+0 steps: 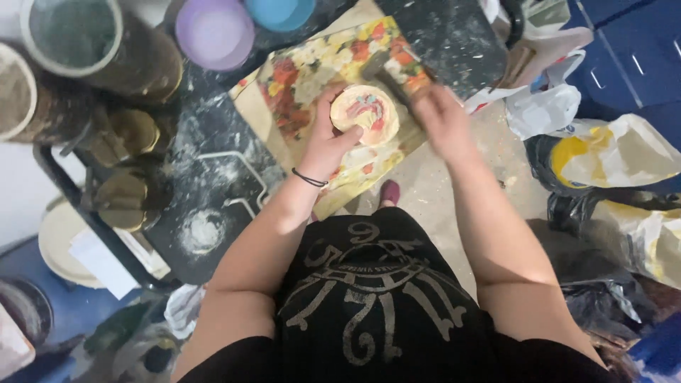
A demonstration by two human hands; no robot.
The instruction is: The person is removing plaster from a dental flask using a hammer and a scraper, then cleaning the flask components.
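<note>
We look down on our left hand (328,142) cupped half-closed around the left edge of a small round disc (367,113) painted in cream, pink and red, thumb touching its lower rim and fingers curled along its side. The disc lies on a floral-printed sheet (305,78) spread over the dark, dust-speckled bench (213,149). Our right hand (438,122) is closed around the handle of a hammer (386,74), whose blurred head sits just above and to the right of the disc; whether the head touches the disc we cannot tell. A thin black band (310,178) circles our left wrist. Around the work the bench is crowded: a large grey-lined bucket (78,39) and several brown tins (128,135) stand at the far left, and a purple bowl (214,32) and a blue bowl (280,13) sit beyond the sheet, all well apart from the disc. A white powder ring (202,230) marks the bench near our left forearm. To our right, crumpled plastic bags (610,152) in white, yellow and black lie on the floor, near our right arm but clear of the hammer.
</note>
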